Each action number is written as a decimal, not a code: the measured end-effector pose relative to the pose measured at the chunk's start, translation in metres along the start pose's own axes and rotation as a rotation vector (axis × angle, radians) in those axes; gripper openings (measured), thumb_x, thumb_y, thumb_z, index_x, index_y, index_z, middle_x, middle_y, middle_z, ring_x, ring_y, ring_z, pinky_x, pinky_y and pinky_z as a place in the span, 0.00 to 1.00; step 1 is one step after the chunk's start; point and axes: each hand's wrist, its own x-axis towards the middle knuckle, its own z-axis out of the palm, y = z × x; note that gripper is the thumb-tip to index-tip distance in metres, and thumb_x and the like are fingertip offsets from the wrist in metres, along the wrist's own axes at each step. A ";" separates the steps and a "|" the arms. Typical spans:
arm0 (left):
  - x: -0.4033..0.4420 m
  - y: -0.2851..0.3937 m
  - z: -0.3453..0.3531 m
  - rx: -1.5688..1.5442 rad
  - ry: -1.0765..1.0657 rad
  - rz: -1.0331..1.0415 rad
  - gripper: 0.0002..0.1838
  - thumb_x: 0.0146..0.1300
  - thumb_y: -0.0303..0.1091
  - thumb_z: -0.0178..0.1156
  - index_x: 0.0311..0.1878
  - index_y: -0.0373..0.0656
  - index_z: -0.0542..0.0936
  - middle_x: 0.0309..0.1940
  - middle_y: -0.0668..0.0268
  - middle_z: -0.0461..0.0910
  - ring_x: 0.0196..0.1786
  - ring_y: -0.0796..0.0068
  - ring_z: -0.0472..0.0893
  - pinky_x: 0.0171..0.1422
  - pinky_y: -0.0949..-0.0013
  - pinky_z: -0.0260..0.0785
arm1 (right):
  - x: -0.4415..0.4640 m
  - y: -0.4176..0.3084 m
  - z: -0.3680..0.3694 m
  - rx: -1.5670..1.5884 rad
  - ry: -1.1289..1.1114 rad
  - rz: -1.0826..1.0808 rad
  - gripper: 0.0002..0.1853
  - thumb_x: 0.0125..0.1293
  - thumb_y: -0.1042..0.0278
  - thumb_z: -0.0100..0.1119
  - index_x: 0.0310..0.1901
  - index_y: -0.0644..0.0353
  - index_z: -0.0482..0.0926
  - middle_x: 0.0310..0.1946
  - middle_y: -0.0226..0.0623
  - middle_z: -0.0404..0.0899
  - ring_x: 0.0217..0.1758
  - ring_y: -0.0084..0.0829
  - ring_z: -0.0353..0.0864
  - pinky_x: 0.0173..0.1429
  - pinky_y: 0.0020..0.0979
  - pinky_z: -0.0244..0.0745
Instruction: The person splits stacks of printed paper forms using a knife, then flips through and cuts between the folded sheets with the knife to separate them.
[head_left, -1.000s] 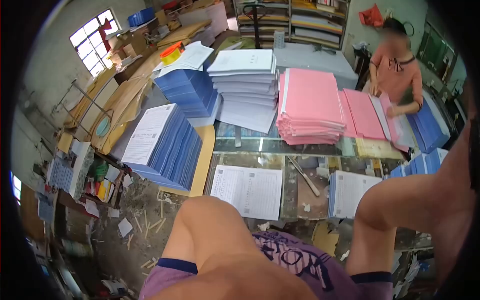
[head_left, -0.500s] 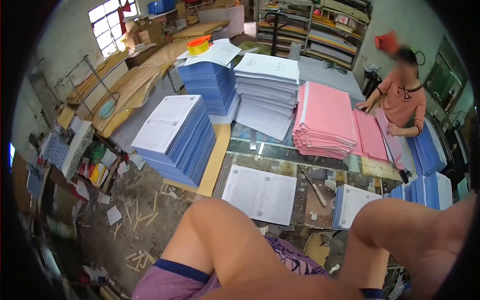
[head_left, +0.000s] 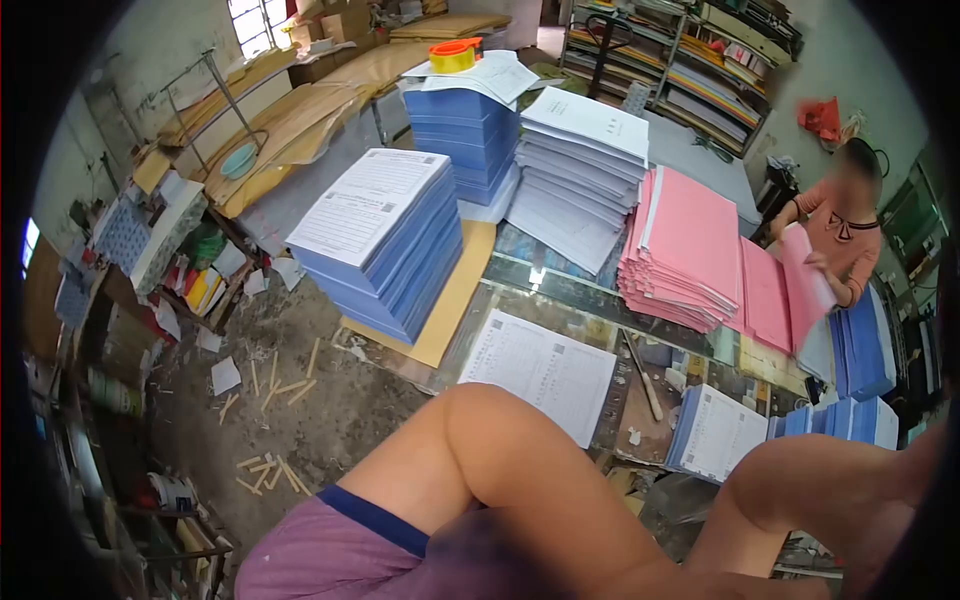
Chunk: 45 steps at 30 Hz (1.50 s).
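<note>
Neither my left hand nor my right hand shows; both bent bare arms rise close to the camera and run out of view. Below my left elbow, a printed sheet (head_left: 540,372) lies on the glass-topped table (head_left: 470,345). A wood-handled tool (head_left: 643,375) rests beside it. Near my right elbow sits a low stack of printed sheets with blue edges (head_left: 717,435). Farther back stand a tall blue-edged stack (head_left: 375,235), another blue stack (head_left: 462,140) topped by yellow and orange tape rolls (head_left: 455,55), a white paper stack (head_left: 580,150) and a pink stack (head_left: 685,235).
At the right, another person (head_left: 840,235) holds a pink sheet (head_left: 803,285) over more pink paper. Blue bundles (head_left: 860,345) stand nearby. Shelves (head_left: 690,65) of paper line the back. Wooden sticks (head_left: 285,385) and scraps litter the floor at left, near a cluttered rack (head_left: 205,285).
The view has turned, so the table and stacks appear farther right and tilted. The other person has lifted the pink sheet more upright. My arms remain bent near the camera.
</note>
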 end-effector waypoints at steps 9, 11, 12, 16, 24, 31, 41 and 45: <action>0.003 -0.003 -0.012 -0.067 -0.007 -0.127 0.15 0.65 0.28 0.44 0.48 0.32 0.76 0.47 0.54 0.77 0.47 0.62 0.77 0.56 0.63 0.68 | 0.026 -0.004 -0.008 -0.101 0.030 -0.037 0.25 0.63 0.63 0.47 0.62 0.54 0.60 0.57 0.30 0.64 0.56 0.25 0.59 0.60 0.35 0.53; 0.002 -0.006 -0.020 -0.090 0.006 -0.148 0.15 0.65 0.28 0.44 0.48 0.32 0.76 0.47 0.53 0.76 0.47 0.62 0.77 0.56 0.63 0.68 | 0.030 -0.009 -0.020 -0.100 0.025 -0.029 0.25 0.63 0.63 0.46 0.63 0.53 0.60 0.58 0.30 0.63 0.57 0.25 0.59 0.61 0.35 0.53; 0.000 0.002 -0.027 -0.086 0.025 -0.165 0.15 0.65 0.27 0.44 0.48 0.32 0.76 0.47 0.53 0.76 0.47 0.62 0.77 0.56 0.63 0.68 | 0.032 -0.012 -0.022 -0.096 0.027 -0.025 0.25 0.63 0.63 0.46 0.63 0.53 0.60 0.58 0.30 0.63 0.58 0.25 0.58 0.61 0.35 0.52; -0.002 0.030 -0.045 0.010 0.106 -0.130 0.15 0.65 0.27 0.44 0.48 0.32 0.76 0.47 0.53 0.76 0.47 0.62 0.77 0.56 0.63 0.67 | 0.035 -0.019 -0.038 -0.092 0.001 -0.006 0.25 0.64 0.62 0.45 0.63 0.52 0.59 0.59 0.29 0.62 0.59 0.25 0.57 0.62 0.36 0.51; 0.003 0.075 -0.045 0.042 0.074 0.027 0.15 0.65 0.26 0.44 0.48 0.32 0.76 0.48 0.53 0.76 0.48 0.62 0.77 0.57 0.63 0.67 | 0.041 -0.029 -0.041 -0.081 -0.007 -0.006 0.25 0.66 0.62 0.43 0.65 0.50 0.58 0.62 0.27 0.60 0.62 0.24 0.55 0.65 0.37 0.48; 0.008 0.098 -0.038 0.039 -0.020 0.074 0.15 0.65 0.26 0.43 0.48 0.32 0.76 0.48 0.52 0.76 0.49 0.62 0.77 0.58 0.62 0.67 | 0.038 -0.035 -0.039 -0.071 0.011 -0.002 0.25 0.67 0.61 0.41 0.66 0.48 0.56 0.64 0.25 0.58 0.65 0.23 0.52 0.67 0.38 0.46; 0.018 0.145 -0.033 -0.074 -0.482 0.119 0.15 0.64 0.25 0.43 0.49 0.31 0.76 0.49 0.52 0.76 0.49 0.62 0.77 0.59 0.62 0.67 | 0.027 -0.051 -0.008 -0.230 0.007 0.035 0.25 0.69 0.60 0.39 0.67 0.45 0.54 0.66 0.22 0.56 0.69 0.22 0.49 0.71 0.40 0.42; -0.001 0.131 -0.036 0.005 -0.146 0.131 0.15 0.64 0.27 0.47 0.52 0.35 0.75 0.52 0.54 0.74 0.51 0.63 0.76 0.60 0.63 0.67 | 0.020 -0.081 0.047 -1.831 -0.143 0.141 0.25 0.70 0.60 0.37 0.68 0.44 0.53 0.68 0.21 0.55 0.71 0.21 0.48 0.72 0.40 0.41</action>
